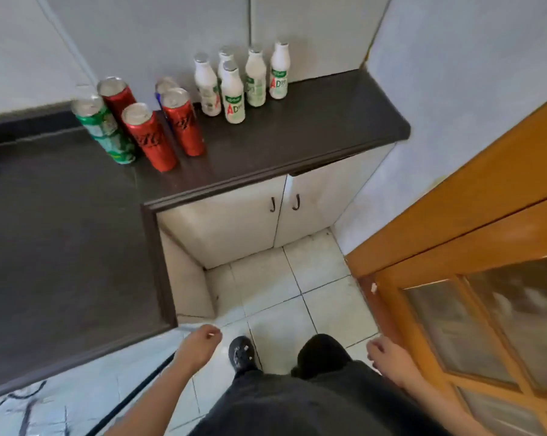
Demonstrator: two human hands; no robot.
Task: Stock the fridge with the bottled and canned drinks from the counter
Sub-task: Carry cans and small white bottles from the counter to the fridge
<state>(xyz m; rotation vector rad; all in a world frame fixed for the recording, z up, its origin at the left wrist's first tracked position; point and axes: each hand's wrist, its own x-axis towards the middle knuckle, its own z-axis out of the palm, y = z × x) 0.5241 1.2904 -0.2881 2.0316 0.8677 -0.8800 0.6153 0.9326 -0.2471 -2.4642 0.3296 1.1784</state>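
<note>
Item: five tall slim aluminium cans (149, 136) (three red, one green, one blue half hidden), clustered at eleven o'clock on the dark stone surface (313, 121). Five white plastic bottles with silver caps (233, 96) at twelve o'clock. Left hand (201, 341) and right hand (388, 354): low, fingers loosely curled, empty. Fridge unseen. Risk: the cans stand packed together, so a careless grab would likely topple neighbours.
</note>
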